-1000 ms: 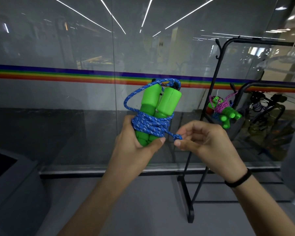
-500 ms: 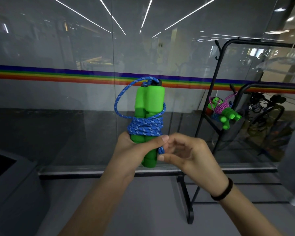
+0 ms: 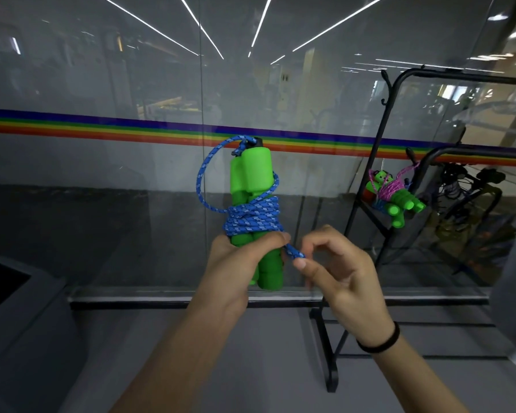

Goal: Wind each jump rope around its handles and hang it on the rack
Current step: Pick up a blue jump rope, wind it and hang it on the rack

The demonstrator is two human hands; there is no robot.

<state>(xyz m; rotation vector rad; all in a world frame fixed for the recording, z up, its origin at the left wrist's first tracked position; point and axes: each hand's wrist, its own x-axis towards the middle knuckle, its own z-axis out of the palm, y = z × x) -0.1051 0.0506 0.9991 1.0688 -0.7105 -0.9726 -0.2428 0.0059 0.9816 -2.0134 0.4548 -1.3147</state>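
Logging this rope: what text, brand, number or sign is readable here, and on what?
None can be read.
The green handles, the blue rope, the rack and the rainbow stripe on the glass show no lettering.
Small dark marks behind the glass are too blurred to read.

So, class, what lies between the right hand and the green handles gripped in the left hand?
In the head view, only the blue rope's free end lies there, jutting from the green handles toward the right hand.

Jump rope (image 3: 251, 216) in left hand (image 3: 236, 263), right hand (image 3: 349, 278) just beside; rack (image 3: 332, 378) further right, second rope (image 3: 393, 195) on it.
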